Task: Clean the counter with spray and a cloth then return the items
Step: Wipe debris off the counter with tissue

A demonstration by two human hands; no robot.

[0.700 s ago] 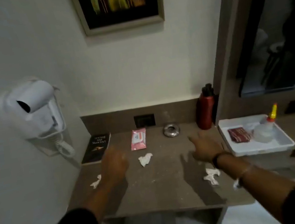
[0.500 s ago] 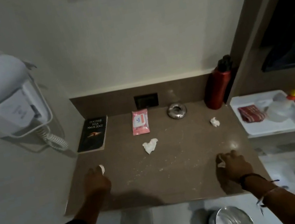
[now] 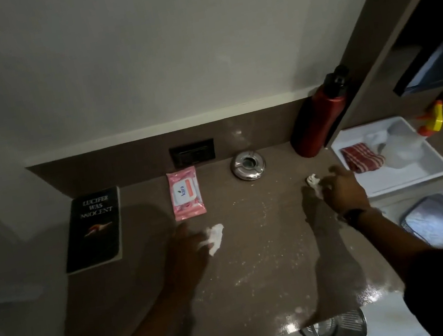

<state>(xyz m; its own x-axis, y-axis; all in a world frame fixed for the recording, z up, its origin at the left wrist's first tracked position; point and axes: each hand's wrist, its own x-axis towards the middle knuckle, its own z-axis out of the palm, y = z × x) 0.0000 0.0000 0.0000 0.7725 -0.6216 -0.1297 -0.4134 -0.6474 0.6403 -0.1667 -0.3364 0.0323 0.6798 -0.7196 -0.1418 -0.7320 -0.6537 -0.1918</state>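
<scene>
The brown counter (image 3: 262, 273) is dusted with white crumbs. My left hand (image 3: 186, 242) is blurred, and its fingers close around a crumpled white tissue scrap (image 3: 216, 235) at mid-counter. My right hand (image 3: 342, 191) is curled at the back right, with a bit of tissue under its fingers, and it touches another tissue scrap (image 3: 313, 180). To the right a white tray (image 3: 411, 178) holds a red striped cloth (image 3: 362, 157) and a clear spray bottle (image 3: 406, 147) with a yellow and orange nozzle. Neither hand touches them.
A black book (image 3: 95, 228), a pink wipes pack (image 3: 185, 193), a metal ashtray (image 3: 248, 164) and a red bottle (image 3: 321, 117) stand along the back wall. A metal bin (image 3: 340, 330) sits under the front edge. A blue basket (image 3: 438, 221) is on the floor at the right.
Both hands moved from the front edge toward the back. The scraps at the front left and front right are gone from the counter. The camera tilted further down.
</scene>
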